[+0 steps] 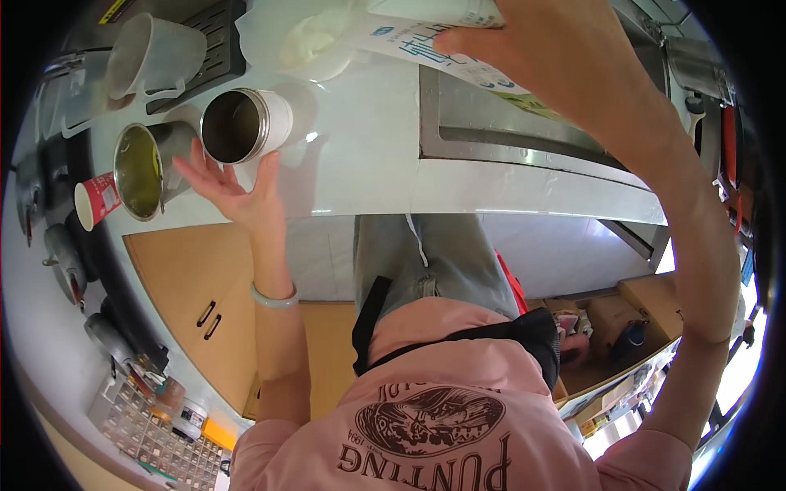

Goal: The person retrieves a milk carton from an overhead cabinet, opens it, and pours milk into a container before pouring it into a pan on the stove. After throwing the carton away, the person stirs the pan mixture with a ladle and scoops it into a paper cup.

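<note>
My left hand [237, 188] is open, fingers and thumb spread at the near side of a white insulated cup [278, 119] with a steel rim and bare steel inside. Whether the fingertips touch the cup, I cannot tell. My right hand [524, 49] is closed round a white carton [409, 41] with blue lettering and a green patch, held tilted above the counter. By the carton's left end is a pale, translucent bowl [266, 37] with something white in it; the frame's edge cuts both off. Left of the cup stands a steel container [176, 151] with yellowish-green contents.
A red and white paper cup [100, 201] stands beyond the steel container. A clear plastic jug [151, 61] is at the back left, by a dark slotted tray [217, 41]. The steel sink [475, 131] is set into the white counter [352, 164] on the right.
</note>
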